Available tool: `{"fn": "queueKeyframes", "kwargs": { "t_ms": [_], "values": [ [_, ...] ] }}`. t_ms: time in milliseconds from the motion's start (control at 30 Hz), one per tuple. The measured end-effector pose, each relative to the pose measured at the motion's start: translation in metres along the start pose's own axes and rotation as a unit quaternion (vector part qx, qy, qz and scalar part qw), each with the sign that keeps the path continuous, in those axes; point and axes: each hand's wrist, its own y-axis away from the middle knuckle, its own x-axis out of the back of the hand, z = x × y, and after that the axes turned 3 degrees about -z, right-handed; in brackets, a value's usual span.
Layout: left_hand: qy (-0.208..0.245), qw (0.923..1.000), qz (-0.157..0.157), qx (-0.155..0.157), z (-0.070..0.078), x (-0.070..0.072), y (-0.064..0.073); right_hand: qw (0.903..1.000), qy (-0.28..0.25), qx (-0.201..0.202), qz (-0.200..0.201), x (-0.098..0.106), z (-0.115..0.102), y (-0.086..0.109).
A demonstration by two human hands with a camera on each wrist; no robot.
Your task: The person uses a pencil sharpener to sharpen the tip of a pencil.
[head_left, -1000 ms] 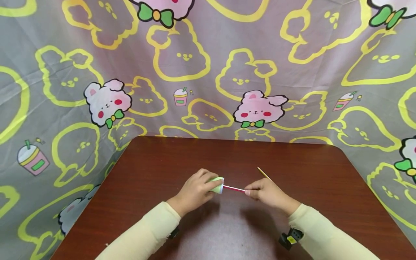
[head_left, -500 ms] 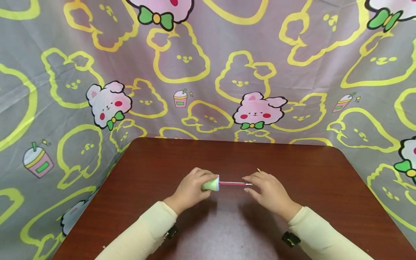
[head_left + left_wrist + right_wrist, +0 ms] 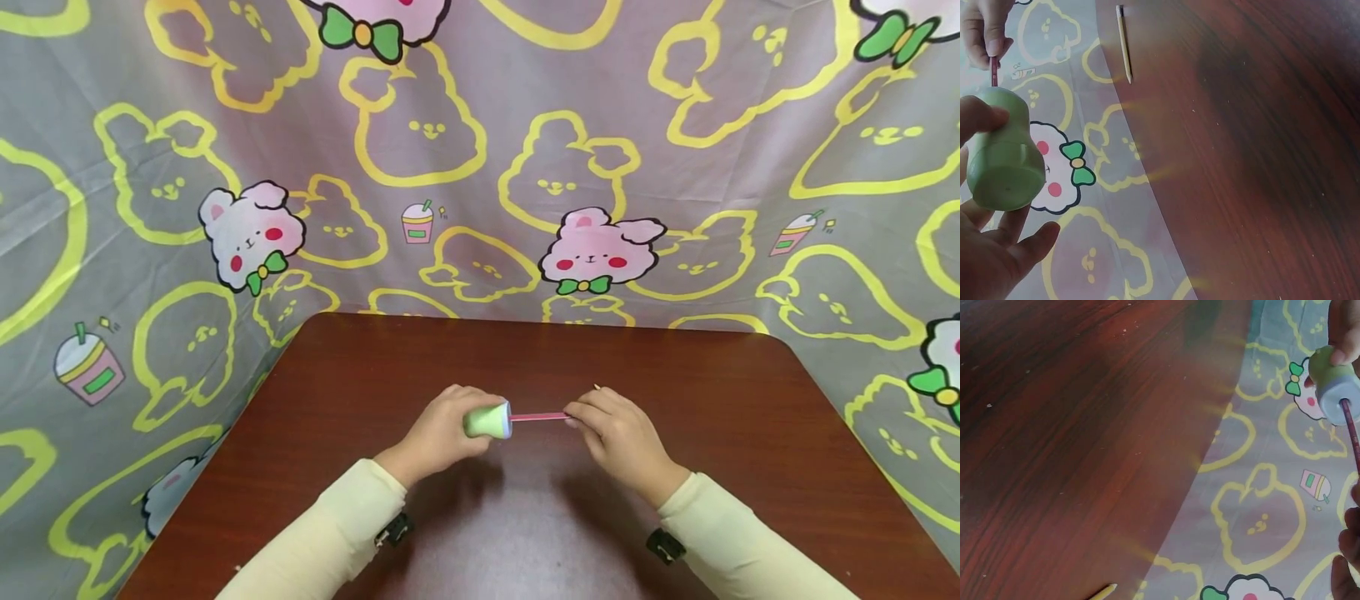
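Note:
My left hand [image 3: 435, 437] grips a light green pencil sharpener [image 3: 483, 422] with a pale blue end that faces right. A red-pink pencil [image 3: 536, 416] sits with one end in the hole of that blue face, as the right wrist view shows. My right hand [image 3: 628, 437] pinches the pencil's other end between thumb and fingers, which hide its tip. In the left wrist view, the sharpener's rounded green base [image 3: 1007, 181] faces the camera, with thumb above and fingers below. Both hands hold sharpener and pencil in line above the table.
A second, yellow pencil [image 3: 1124, 47] lies on the dark red-brown table [image 3: 420, 358], mostly hidden behind my right hand in the head view. A grey curtain [image 3: 480, 167] with cartoon rabbits hangs round the table's back and sides.
My right fingers let go of the pencil's end half a second ago, and now pinch it again. Sharpener and pencil have tilted from sloping down rightward to nearly level.

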Motion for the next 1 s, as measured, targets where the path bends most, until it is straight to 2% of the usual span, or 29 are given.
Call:
{"fn": "queueKeyframes", "kwargs": {
  "t_ms": [100, 200, 267, 300, 333, 367, 400, 467, 500, 533, 567, 600, 633, 667, 700, 767, 833, 900, 933, 1000],
  "values": [
    [-0.015, 0.9998, 0.006, -0.01, 0.001, -0.001, 0.001, 0.9996, -0.02, -0.018, -0.008, 0.0, -0.002, -0.001],
    [-0.054, 0.9974, 0.024, -0.042, 0.001, -0.003, 0.001, 0.9967, -0.043, -0.062, -0.033, 0.002, -0.006, -0.003],
    [-0.09, 0.9919, 0.044, -0.077, 0.0, -0.004, 0.001, 0.9895, -0.069, -0.109, -0.065, 0.005, -0.008, -0.005],
    [-0.111, 0.9872, 0.056, -0.101, -0.001, -0.005, 0.001, 0.9813, -0.092, -0.142, -0.091, 0.007, -0.009, -0.006],
    [-0.131, 0.981, 0.069, -0.125, -0.001, -0.005, 0.0, 0.969, -0.12, -0.179, -0.121, 0.01, -0.009, -0.008],
    [-0.152, 0.9735, 0.081, -0.15, -0.002, -0.006, 0.0, 0.9507, -0.156, -0.221, -0.152, 0.014, -0.01, -0.01],
    [-0.171, 0.9656, 0.094, -0.172, -0.003, -0.006, -0.001, 0.9271, -0.193, -0.264, -0.182, 0.017, -0.01, -0.012],
    [-0.204, 0.9494, 0.111, -0.211, -0.004, -0.007, -0.001, 0.8725, -0.252, -0.346, -0.237, 0.023, -0.01, -0.015],
    [-0.212, 0.9455, 0.114, -0.22, -0.004, -0.007, -0.002, 0.8531, -0.266, -0.37, -0.254, 0.024, -0.009, -0.016],
    [-0.214, 0.9447, 0.114, -0.221, -0.004, -0.007, -0.002, 0.8399, -0.275, -0.385, -0.266, 0.025, -0.009, -0.017],
    [-0.211, 0.9472, 0.11, -0.215, -0.004, -0.007, -0.001, 0.8349, -0.278, -0.388, -0.274, 0.026, -0.008, -0.017],
    [-0.205, 0.9517, 0.104, -0.203, -0.004, -0.007, -0.001, 0.8403, -0.272, -0.378, -0.278, 0.025, -0.007, -0.017],
    [-0.196, 0.9574, 0.097, -0.188, -0.004, -0.007, 0.0, 0.8497, -0.26, -0.364, -0.279, 0.024, -0.007, -0.017],
    [-0.186, 0.9637, 0.088, -0.17, -0.004, -0.007, 0.0, 0.863, -0.246, -0.346, -0.274, 0.022, -0.006, -0.016],
    [-0.174, 0.9697, 0.081, -0.151, -0.004, -0.006, 0.001, 0.8778, -0.232, -0.325, -0.265, 0.02, -0.006, -0.016],
    [-0.151, 0.9794, 0.066, -0.117, -0.004, -0.005, 0.001, 0.9135, -0.191, -0.272, -0.235, 0.017, -0.006, -0.013],
    [-0.123, 0.9876, 0.049, -0.085, -0.003, -0.004, 0.002, 0.951, -0.134, -0.199, -0.195, 0.014, -0.005, -0.011],
    [-0.089, 0.994, 0.033, -0.054, -0.002, -0.001, 0.002, 0.9804, -0.065, -0.117, -0.145, 0.011, -0.004, -0.008],
    [-0.071, 0.9963, 0.027, -0.041, -0.002, 0.0, 0.002, 0.9896, -0.03, -0.078, -0.117, 0.01, -0.003, -0.007],
    [-0.037, 0.9991, 0.014, -0.017, -0.001, 0.002, 0.002, 0.9974, 0.014, -0.012, -0.07, 0.009, -0.002, -0.005]
  ]
}}
